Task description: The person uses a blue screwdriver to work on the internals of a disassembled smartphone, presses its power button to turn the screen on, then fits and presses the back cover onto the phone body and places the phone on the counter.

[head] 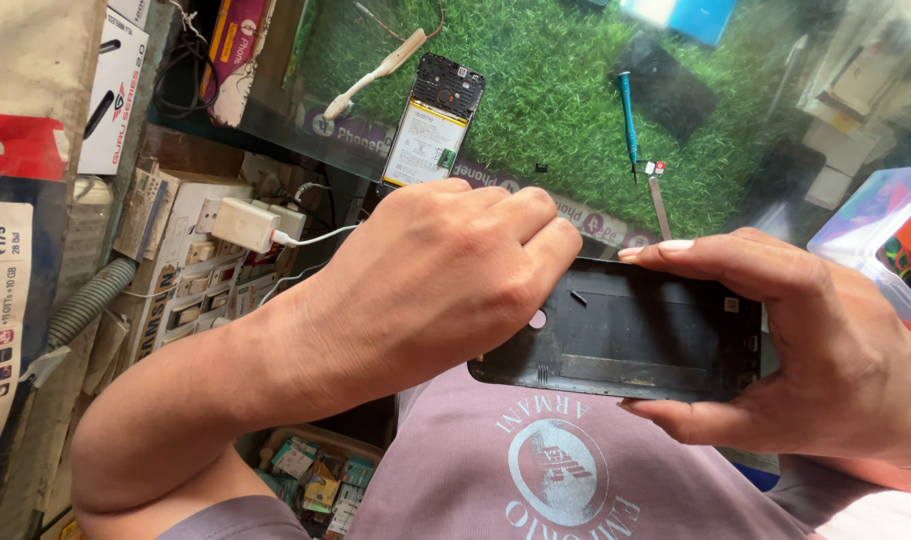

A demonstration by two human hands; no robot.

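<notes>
Above a turf mat (566, 110) bearing an opened phone (434, 120) and a screwdriver (628, 120), the left hand (436, 290) and right hand (826, 340) pinch a back cover (636, 335) at chest height; uneven pressure could crack it.
</notes>
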